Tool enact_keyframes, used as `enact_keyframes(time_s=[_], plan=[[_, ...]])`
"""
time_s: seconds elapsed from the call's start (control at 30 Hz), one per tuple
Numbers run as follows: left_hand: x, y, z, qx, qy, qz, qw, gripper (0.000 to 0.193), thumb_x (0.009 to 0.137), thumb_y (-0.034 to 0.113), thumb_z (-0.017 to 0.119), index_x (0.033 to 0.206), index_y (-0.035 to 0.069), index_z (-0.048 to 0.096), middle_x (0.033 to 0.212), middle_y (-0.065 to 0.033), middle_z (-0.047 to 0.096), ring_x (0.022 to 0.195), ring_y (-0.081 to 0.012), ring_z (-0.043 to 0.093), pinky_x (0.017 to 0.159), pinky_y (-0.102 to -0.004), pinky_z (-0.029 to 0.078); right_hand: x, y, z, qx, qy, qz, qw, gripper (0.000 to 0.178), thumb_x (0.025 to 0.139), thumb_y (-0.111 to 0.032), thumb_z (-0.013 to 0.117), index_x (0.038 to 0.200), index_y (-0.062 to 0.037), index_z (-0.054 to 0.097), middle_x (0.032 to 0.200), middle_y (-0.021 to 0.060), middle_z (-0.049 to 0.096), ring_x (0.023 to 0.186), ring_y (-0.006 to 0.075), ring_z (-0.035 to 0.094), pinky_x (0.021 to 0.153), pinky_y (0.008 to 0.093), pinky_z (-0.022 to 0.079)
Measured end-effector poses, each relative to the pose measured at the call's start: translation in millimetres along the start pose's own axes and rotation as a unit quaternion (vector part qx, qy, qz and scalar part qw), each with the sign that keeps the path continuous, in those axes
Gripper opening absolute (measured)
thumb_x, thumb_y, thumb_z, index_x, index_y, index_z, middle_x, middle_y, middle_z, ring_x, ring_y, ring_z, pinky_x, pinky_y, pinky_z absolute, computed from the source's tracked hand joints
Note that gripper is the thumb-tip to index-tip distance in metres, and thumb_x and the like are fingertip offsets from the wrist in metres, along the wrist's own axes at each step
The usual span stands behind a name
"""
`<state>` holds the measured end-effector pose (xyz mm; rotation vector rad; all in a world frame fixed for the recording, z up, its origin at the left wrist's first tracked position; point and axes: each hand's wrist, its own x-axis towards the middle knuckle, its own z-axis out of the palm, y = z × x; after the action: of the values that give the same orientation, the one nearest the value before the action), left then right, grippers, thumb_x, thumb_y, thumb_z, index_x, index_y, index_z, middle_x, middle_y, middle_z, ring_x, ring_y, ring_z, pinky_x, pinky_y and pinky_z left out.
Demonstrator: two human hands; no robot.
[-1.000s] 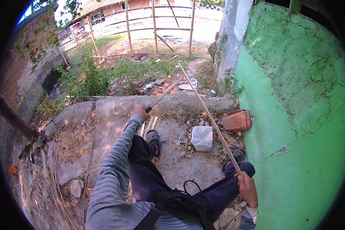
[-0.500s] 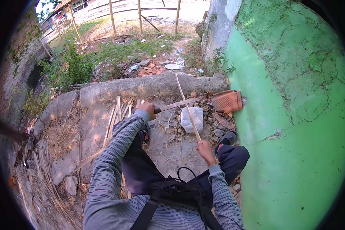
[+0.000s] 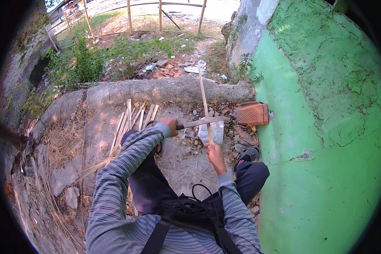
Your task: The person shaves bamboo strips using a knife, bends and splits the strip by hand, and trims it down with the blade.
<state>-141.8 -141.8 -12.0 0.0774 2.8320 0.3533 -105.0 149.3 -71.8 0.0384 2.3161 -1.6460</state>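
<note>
My left hand point(image 3: 170, 125) is closed round the dark handle of a machete point(image 3: 194, 123), its long blade pointing right. In my right hand point(image 3: 216, 158) is the lower end of a long, pale wooden strip point(image 3: 202, 91), perhaps split bamboo, slanting up and away from me. Blade and strip cross above a whitish stone block point(image 3: 216, 132) on the ground between my feet. Whether the blade touches the strip, or the strip rests on the block, I cannot tell.
Several pale strips point(image 3: 123, 125) lie beside my left leg. An orange roof tile point(image 3: 250, 114) leans near the green wall point(image 3: 321, 190) on my right. Ahead runs a low concrete ledge point(image 3: 127, 92), with weeds and rubble beyond it. A loose stone point(image 3: 72, 197) lies at left.
My right hand has moved left and up, and the strip stands steeper. My left hand has shifted slightly right and nearer with the machete. The view has also shifted a little.
</note>
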Motion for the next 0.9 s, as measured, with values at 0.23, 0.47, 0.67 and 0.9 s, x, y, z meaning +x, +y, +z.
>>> enact_keyframes(time_s=[0.23, 0.47, 0.67, 0.9], plan=[[10, 11, -7, -0.023, 0.035, 0.007, 0.999, 0.024, 0.072, 0.021, 0.065, 0.09, 0.007, 0.072, 0.086, -0.0195, 0.07, 0.083, -0.0385, 0.069, 0.077, -0.0478, 0.055, 27, -17, -6, -0.073, 0.063, -0.111, 0.989, 0.025, 0.097, -0.017, 0.049, 0.107, -0.0025, 0.067, 0.067, 0.002, 0.057, 0.055, 0.011, 0.051, 0.05, 0.0291, 0.04], [10, 22, -4, -0.054, 0.058, 0.018, 0.997, 0.02, 0.073, 0.021, 0.066, 0.087, 0.008, 0.069, 0.088, -0.0184, 0.07, 0.087, -0.0387, 0.068, 0.077, -0.0485, 0.054, 68, -40, -21, -0.007, 0.028, -0.011, 1.0, 0.025, 0.095, -0.016, 0.05, 0.107, -0.0026, 0.067, 0.067, 0.0046, 0.06, 0.058, 0.0139, 0.057, 0.053, 0.0317, 0.044], [2, 25, -4, -0.032, 0.071, 0.044, 0.996, 0.023, 0.07, 0.024, 0.068, 0.088, 0.01, 0.072, 0.085, -0.0176, 0.071, 0.083, -0.0369, 0.07, 0.076, -0.0473, 0.056, 70, -54, 4, -0.067, 0.057, -0.041, 0.995, 0.025, 0.096, -0.018, 0.05, 0.099, -0.0038, 0.071, 0.068, 0.0062, 0.063, 0.061, 0.0167, 0.061, 0.059, 0.035, 0.047], [4, 23, -8, -0.095, 0.091, 0.032, 0.991, 0.024, 0.074, 0.025, 0.067, 0.09, 0.007, 0.071, 0.085, -0.0208, 0.07, 0.083, -0.0386, 0.069, 0.074, -0.0478, 0.054, 62, -37, 25, -0.04, 0.054, -0.05, 0.997, 0.025, 0.097, -0.019, 0.05, 0.102, -0.0032, 0.07, 0.07, 0.0071, 0.062, 0.062, 0.0161, 0.06, 0.058, 0.0336, 0.046]])
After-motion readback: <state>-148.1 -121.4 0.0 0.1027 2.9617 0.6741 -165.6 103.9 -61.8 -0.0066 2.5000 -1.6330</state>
